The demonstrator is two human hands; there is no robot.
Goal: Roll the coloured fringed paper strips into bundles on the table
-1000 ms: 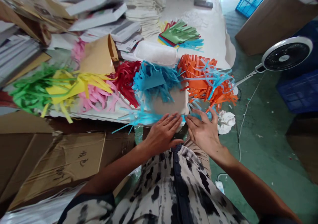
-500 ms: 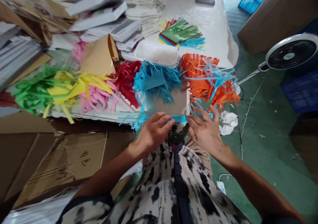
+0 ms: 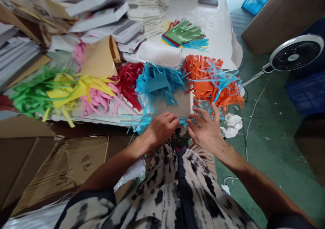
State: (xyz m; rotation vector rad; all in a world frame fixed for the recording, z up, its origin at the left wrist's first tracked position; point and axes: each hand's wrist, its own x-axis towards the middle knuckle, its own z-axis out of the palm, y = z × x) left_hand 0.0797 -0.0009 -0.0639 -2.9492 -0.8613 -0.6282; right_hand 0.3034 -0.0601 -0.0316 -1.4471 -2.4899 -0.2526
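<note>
Blue fringed paper strip [image 3: 142,123] lies along the near edge of the desk [image 3: 215,36] in the head view, with the left hand [image 3: 161,129] curled narrowly over it. The right hand [image 3: 205,131] spreads wider, its fingertips [image 3: 194,120] apparently touching the strip, though that contact is hard to see. Already-cut heaps of orange fringed paper [image 3: 203,83] and green fringed paper [image 3: 33,95] lie beyond.

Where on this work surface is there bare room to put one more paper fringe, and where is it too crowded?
Bare white sheet shows behind the orange fringe, right of the green fringed stack. Flattened brown cardboard lies below the table edge, left of the left hand. Crowded: the fringe row, from green to blue, and the paper piles behind it.
</note>
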